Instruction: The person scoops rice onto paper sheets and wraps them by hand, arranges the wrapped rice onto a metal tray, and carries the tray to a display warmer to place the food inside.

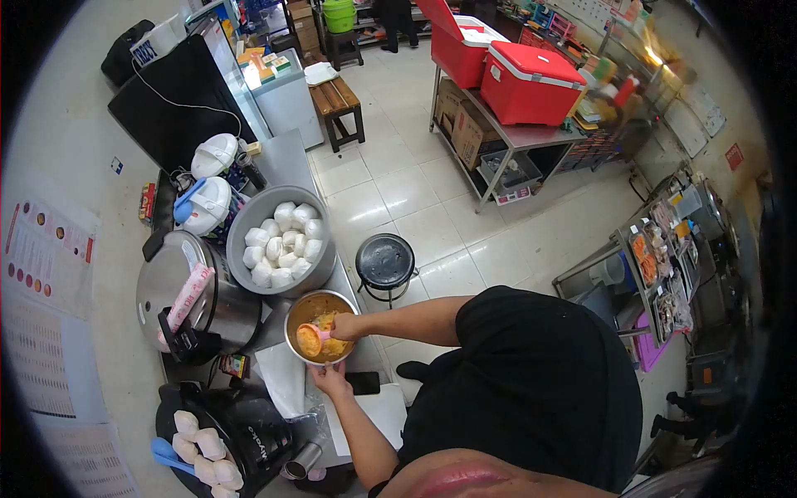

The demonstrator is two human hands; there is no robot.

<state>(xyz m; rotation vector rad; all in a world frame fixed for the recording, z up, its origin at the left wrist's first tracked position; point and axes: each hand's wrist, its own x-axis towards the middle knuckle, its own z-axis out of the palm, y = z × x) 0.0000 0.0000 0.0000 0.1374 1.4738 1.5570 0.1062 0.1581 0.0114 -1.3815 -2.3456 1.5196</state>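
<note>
My right hand [344,326] is closed around the handle of a pink scoop [325,334], inside a metal bowl [290,309]. The scoop's rounded end is filled with an orange-yellow mashed food [308,340], and more of it lies in the bowl. At the bowl's near side, my left hand [333,380] grips the rim, its thumb and fingers partly hidden. Just behind the bowl stands a large grey pot [236,236] holding several white wrapped balls [285,241].
A steel cooker [191,274] and a black cooker [224,440] topped with pale wrapped pieces stand along the wall. A phone [363,383] lies beside my left forearm. A black round-topped stand [386,261] is on the floor. Red coolers [531,83] sit on a steel table.
</note>
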